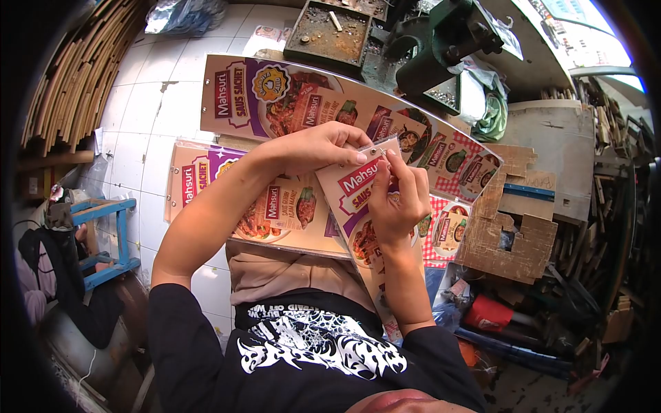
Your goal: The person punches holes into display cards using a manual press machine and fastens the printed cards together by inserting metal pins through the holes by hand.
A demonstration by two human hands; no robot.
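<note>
A long printed "Mahsuri" card [352,186] slants across my lap, its narrow top end between my hands. My left hand [330,146] is closed on the card's upper left edge, with the thumb near a metal eyelet. My right hand [399,199] pinches at the top right corner beside small rings or eyelets; what is between its fingertips is too small to name. Beneath my hands lie more printed cards: a wide one [237,103] farther from me and another [189,162] nearer my lap at the left.
Beyond the cards stand a dark green machine [430,69] and a metal tray [323,38] of small parts. Cut brown board [509,241] lies at the right. Stacked wooden strips [76,82] and a blue frame [122,241] are on the left.
</note>
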